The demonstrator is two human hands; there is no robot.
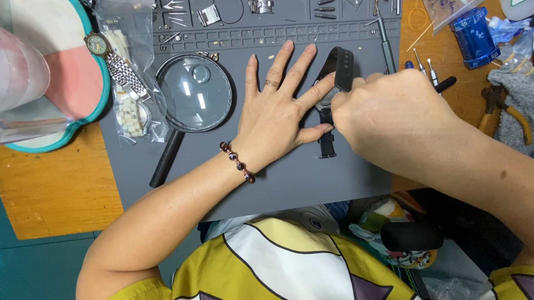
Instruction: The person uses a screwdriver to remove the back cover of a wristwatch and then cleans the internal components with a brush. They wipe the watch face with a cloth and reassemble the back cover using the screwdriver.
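Right now the L hand [274, 117] lies flat on the grey work mat [290, 175], fingers [280, 63] spread wide, ring on one finger, thumb tucked toward the watch. Index finger and thumb bracket the black watch [328, 101], pinning it to the mat; watch sits mid-mat, just R of the L hand. Its black strap [344, 68] curls up at the top end, other strap end lies flat below the thumb.

R hand [391, 116] is closed up, fingers bunched over the watch case from the R side. Fingertips hidden under the knuckles, so can't tell if they're pinching a tool or the case itself.

Beaded bracelet [237, 162] on the L wrist.

Further out, on the mat: magnifying glass [193, 93] w/ black handle just L of the L hand, lens near the little finger but apart. Clear plastic bag [129, 72] w/ pale links at the mat's L edge, a metal-bracelet wristwatch [112, 62] lying over it. Small parts & pins in the mat's top tray slots [261, 6].

Off the mat, R side of the orange table [49, 188]: blue container [475, 36], yellow-handled pliers [509, 112], grey cloth [529, 113], small screwdrivers [426, 67] near the R hand.
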